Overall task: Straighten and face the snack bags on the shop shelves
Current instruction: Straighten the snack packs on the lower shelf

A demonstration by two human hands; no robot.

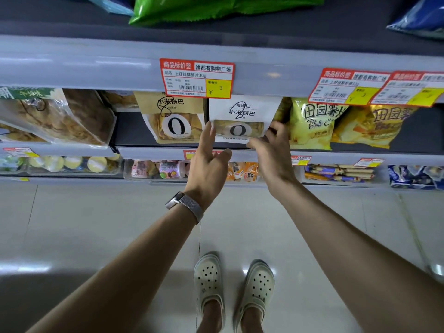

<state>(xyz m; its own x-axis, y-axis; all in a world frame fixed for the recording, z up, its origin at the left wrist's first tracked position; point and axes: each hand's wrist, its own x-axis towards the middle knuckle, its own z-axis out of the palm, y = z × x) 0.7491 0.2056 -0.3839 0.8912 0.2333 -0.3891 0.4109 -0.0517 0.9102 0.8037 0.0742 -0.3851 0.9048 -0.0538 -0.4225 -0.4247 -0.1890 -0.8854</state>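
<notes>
Upright, white bag (242,109) stands between left hand (209,162) and pinching right hand (272,152).

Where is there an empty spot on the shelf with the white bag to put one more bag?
Bare dark shelf shows between the clear bag and the tan bag, and again right of the yellow chip bags. In between it is crowded: the white bag sits tight among them, with the left hand and right hand on it.
</notes>
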